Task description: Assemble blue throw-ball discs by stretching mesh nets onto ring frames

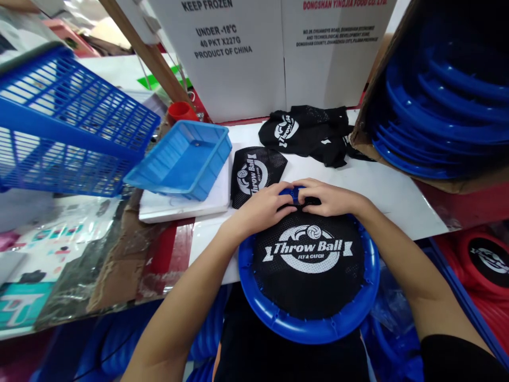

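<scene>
A round blue plastic ring (pixel 274 317) with black mesh fabric (pixel 308 294) across it, printed "Throw Ball", leans over the near table edge in front of my body. At its far rim, my left hand (pixel 278 204) is closed on the ring and mesh edge, thumb on the fabric. Close beside it, my right hand (pixel 324 199) pinches the same stretch of rim with bent fingers. A bit of blue rim shows between the two hands; the fingertips partly hide the fabric edge. Just beyond lie a loose printed mesh piece (pixel 256 172) and a heap of black mesh pieces (pixel 314 135).
On the left stand a light-blue tray (pixel 178 154) and a blue slatted basket (pixel 71 116). A cardboard box of blue rings (pixel 437 116) is at right, with red rings (pixel 483 270) below it. White cartons (pixel 254 69) close off the back.
</scene>
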Tool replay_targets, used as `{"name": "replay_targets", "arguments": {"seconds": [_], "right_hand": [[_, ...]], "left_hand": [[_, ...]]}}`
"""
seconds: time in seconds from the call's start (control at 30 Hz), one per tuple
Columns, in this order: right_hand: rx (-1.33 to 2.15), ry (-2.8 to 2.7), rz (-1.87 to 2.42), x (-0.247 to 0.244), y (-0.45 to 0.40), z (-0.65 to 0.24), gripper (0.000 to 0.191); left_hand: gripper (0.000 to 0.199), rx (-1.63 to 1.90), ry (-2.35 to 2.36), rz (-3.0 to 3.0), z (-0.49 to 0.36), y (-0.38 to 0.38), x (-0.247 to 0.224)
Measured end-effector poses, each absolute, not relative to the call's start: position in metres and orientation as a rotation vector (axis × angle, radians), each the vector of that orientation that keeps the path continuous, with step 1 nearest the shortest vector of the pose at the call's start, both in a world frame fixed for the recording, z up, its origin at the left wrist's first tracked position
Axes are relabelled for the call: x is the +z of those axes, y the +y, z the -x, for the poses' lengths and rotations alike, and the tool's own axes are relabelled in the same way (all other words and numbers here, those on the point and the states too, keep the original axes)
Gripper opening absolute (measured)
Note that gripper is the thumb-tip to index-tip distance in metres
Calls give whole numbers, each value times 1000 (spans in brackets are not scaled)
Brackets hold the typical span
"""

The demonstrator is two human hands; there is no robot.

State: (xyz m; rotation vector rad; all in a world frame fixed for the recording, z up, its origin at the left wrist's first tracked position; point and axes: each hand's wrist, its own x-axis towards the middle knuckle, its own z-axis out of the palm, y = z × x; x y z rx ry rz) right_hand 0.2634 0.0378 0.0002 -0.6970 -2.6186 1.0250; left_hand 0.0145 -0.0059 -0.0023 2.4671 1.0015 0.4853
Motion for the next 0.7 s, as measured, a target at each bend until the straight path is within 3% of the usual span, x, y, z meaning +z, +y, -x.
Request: {"name": "replay_targets", "arguments": {"seconds": [0.27, 0.7], "right_hand": [[1071, -2497, 713, -2, 39, -259, 16], [1306, -2119, 932, -5, 47, -247, 9]], "left_hand": [[9, 765, 1100, -2100, -12, 4, -5], [17, 690, 1141, -1688, -5, 22, -9]]}}
